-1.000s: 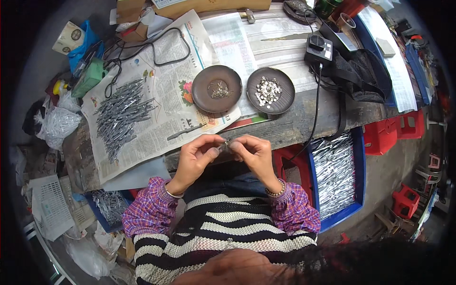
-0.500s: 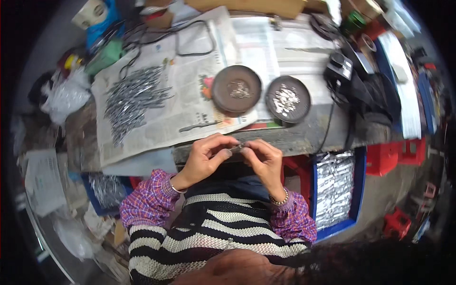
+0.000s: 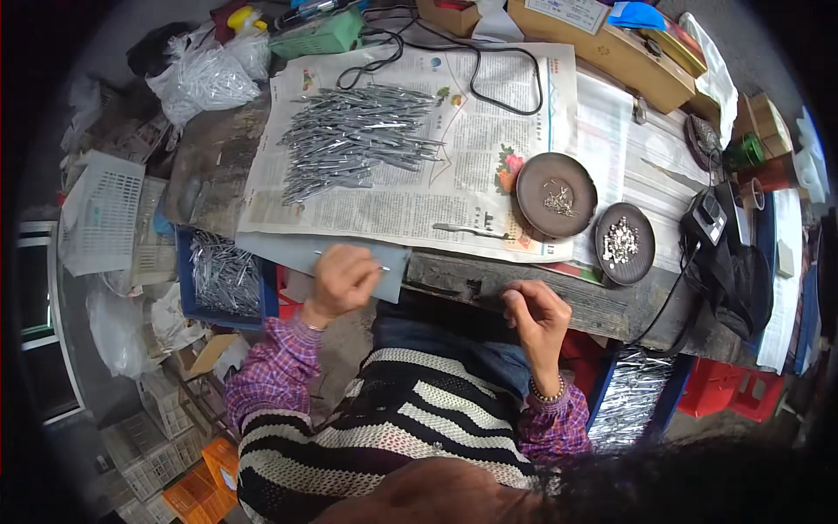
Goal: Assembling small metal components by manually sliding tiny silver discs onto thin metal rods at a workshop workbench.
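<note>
My left hand (image 3: 343, 281) is closed in a pinch over a grey-blue sheet (image 3: 384, 278) at the table's front edge. The bright end of a thin metal piece (image 3: 385, 268) pokes out from its fingers. My right hand (image 3: 537, 316) is curled with thumb and forefinger together, just in front of the table edge; what it holds, if anything, is hidden. Beyond it stand a brown dish (image 3: 534, 210) with small pin-like metal bits (image 3: 559, 200) and a smaller dark dish (image 3: 635, 272) with shiny little pieces (image 3: 621, 241). A heap of thin metal parts (image 3: 353, 140) covers the newspaper's left side.
Tweezers (image 3: 471, 230) lie on the newspaper (image 3: 410, 210). Blue trays of metal parts stand below, one at left (image 3: 223, 275), one at right (image 3: 633, 393). A black camera-like device (image 3: 709, 214) and cord sit at right; a cardboard box (image 3: 602, 52) lies at the back.
My hands, together before, have come apart: the left moved left with the thin metal piece, the right moved right. The whole view has shifted, showing more of the left side.
</note>
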The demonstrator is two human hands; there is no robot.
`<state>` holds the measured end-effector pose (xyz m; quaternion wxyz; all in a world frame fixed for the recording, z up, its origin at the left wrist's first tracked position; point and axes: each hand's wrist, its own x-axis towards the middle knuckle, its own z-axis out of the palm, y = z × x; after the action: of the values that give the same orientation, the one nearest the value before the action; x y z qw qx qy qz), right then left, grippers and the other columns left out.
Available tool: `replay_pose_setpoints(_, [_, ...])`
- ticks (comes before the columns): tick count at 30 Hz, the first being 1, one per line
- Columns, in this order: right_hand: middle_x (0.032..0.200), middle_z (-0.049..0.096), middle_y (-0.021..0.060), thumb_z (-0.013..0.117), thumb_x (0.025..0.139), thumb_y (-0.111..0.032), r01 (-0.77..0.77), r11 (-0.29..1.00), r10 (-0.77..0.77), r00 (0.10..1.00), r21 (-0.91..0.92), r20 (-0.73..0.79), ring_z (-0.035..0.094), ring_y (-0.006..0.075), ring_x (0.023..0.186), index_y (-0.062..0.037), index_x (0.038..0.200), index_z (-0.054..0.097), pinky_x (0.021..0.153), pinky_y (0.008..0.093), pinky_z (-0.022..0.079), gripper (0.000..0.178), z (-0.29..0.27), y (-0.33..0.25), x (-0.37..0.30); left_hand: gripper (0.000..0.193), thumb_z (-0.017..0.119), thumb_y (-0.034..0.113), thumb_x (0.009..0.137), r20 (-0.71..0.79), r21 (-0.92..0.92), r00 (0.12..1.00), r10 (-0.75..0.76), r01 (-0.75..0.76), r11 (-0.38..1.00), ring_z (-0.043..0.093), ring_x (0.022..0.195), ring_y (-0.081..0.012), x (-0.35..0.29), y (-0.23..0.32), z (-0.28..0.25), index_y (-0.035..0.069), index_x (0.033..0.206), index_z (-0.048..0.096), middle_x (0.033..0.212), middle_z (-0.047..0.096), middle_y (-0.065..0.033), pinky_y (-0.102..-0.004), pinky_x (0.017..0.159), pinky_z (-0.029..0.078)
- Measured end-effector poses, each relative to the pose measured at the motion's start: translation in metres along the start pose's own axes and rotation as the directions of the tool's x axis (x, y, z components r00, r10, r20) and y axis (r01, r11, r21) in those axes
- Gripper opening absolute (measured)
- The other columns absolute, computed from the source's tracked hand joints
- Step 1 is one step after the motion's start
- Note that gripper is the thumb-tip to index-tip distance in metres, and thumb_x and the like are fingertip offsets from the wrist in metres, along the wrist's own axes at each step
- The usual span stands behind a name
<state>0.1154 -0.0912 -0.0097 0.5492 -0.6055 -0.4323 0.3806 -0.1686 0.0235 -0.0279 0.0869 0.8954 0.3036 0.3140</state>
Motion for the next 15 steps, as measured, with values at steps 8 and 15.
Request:
replay_pose_setpoints(8, [0.073, 0.063, 0.0064, 0.066, 0.080, 0.000, -0.009, 0.997, 0.009, 1.000, -0.073, -0.003, 0.056, 0.0092, 0.060, 0.0022, 0.086, 0.067, 0.054, 0.0221, 0.043, 0.007, 0.005, -0.005, 0.005, 0.016, 0.069, -0.003, 0.067, -0.063, 0.081, 0.991, -0.115, 0.120, 0.989, 0.059, 0.066, -0.0282, -0.017, -0.023, -0.026, 0.003, 0.078, 0.060, 0.077, 0.060, -0.0102, -0.0367, 0.063, 0.045])
replay_pose_setpoints(15, [0.078, 0.065, 0.0112, 0.068, 0.078, -0.002, 0.143, 0.974, -0.138, 0.990, -0.176, 0.043, 0.063, 0.0189, 0.064, 0.0012, 0.087, 0.066, 0.058, 0.0263, 0.048, 0.009, 0.002, -0.006, 0.011, 0.006, 0.066, -0.003, 0.075, 0.041, -0.335, 0.891, -0.451, 0.438, 0.834, 0.058, 0.067, -0.0179, 0.003, -0.018, -0.025, -0.002, 0.077, 0.060, 0.076, 0.060, -0.0086, -0.0262, 0.059, 0.044])
